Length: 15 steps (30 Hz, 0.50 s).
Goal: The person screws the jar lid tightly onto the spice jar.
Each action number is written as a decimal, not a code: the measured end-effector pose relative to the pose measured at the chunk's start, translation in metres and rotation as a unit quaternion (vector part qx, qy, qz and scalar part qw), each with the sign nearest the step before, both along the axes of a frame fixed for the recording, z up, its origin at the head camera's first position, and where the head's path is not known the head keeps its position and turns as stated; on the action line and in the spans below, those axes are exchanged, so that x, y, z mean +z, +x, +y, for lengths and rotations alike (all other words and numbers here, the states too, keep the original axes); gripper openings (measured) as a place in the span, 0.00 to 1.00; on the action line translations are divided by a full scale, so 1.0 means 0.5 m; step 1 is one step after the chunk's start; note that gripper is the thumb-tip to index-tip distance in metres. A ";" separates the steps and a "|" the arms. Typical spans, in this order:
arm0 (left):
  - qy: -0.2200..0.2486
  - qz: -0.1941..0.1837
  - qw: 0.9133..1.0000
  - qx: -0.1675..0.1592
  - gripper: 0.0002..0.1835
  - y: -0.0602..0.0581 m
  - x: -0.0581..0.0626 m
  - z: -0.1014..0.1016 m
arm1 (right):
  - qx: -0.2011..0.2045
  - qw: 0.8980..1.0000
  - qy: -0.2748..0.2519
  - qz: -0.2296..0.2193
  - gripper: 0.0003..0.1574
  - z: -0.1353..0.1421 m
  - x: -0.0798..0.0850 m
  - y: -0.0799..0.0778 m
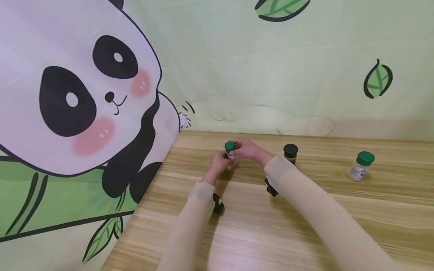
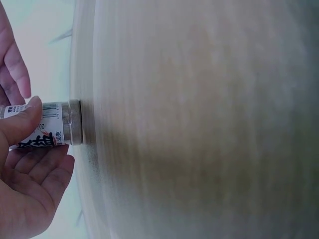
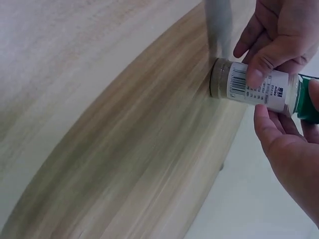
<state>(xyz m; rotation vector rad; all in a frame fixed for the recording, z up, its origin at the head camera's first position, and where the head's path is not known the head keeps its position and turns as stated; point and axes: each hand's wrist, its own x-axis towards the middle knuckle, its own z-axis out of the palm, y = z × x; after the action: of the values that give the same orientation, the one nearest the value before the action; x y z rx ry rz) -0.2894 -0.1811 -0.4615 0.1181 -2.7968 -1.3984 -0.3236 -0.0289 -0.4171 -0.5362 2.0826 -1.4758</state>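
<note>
Both hands are on a small spice jar [image 1: 230, 145] with a green cap, near the far left of the table. My left hand [image 1: 218, 162] grips the jar's body, its thumb across the white label in the left wrist view. In the right wrist view my right hand [image 3: 294, 159] pinches the green cap [image 3: 305, 99] between thumb and fingers. The jar is upright, its base close over the tabletop; its clear base [image 2: 75, 122] and a barcode on the label show in the left wrist view.
A black-capped jar [image 1: 290, 151] stands right of the hands, its lower part hidden by the right sleeve. Farther right is another green-capped jar [image 1: 361, 166]. The wooden table [image 1: 244, 233] ends at a panda-printed cloth [image 1: 237, 75] behind and to the left.
</note>
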 end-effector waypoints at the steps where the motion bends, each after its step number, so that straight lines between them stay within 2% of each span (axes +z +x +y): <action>1: 0.001 0.001 1.000 -0.002 0.14 0.000 0.000 0.000 | -0.004 1.000 0.003 0.009 0.35 -0.001 -0.001 0.001; 9: 0.000 0.012 1.000 -0.002 0.13 0.001 0.005 0.001 | -0.036 0.997 0.005 0.061 0.32 -0.010 -0.008 0.006; 15: -0.003 0.012 1.000 -0.003 0.13 0.003 0.004 0.002 | -0.063 0.995 0.005 0.074 0.32 -0.014 -0.016 0.015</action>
<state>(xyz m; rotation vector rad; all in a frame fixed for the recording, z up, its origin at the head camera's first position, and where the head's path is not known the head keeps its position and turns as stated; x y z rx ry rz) -0.2878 -0.1800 -0.4596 0.0912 -2.7839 -1.3839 -0.3160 -0.0362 -0.4250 -0.5341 2.2753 -1.5351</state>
